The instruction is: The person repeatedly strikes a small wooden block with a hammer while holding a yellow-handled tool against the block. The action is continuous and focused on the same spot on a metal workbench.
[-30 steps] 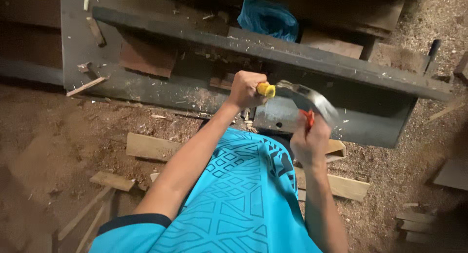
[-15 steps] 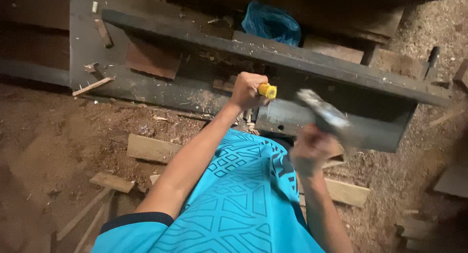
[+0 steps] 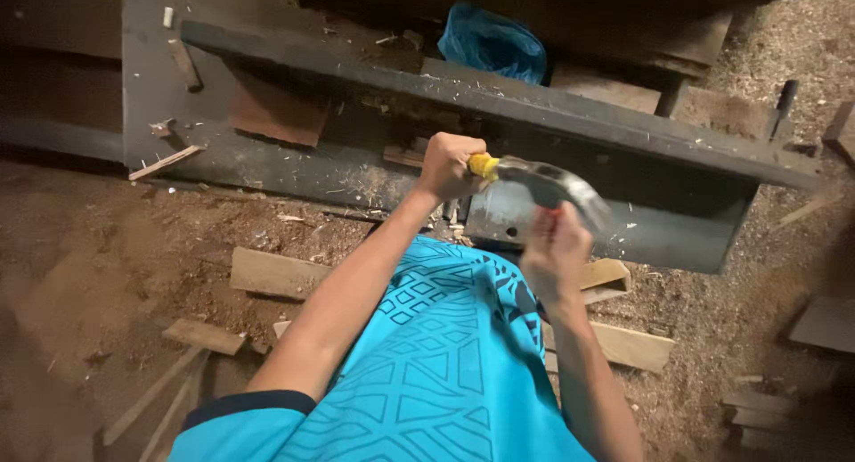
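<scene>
We see the left hand [image 3: 451, 165] closed in a fist around a tool with a yellow butt end [image 3: 484, 165], probably a chisel, held against the dark grey wooden frame [image 3: 499, 106] that lies on the sawdust floor [image 3: 107, 248]. The right hand [image 3: 554, 248] is wrapped tight around the red grip of a hammer [image 3: 557, 184]; its metal head is blurred, and sits just beside the yellow end, though we cannot tell whether the two are touching. Both hands work at the near edge of the frame, just above the person's turquoise patterned shirt [image 3: 427, 373]. A crumpled blue bag [image 3: 492, 43] rests at the far side of the frame. Pale wood offcuts [image 3: 272, 273] lie on the floor near the person's knees, and more thin strips [image 3: 169, 386] lie scattered to the left.
</scene>
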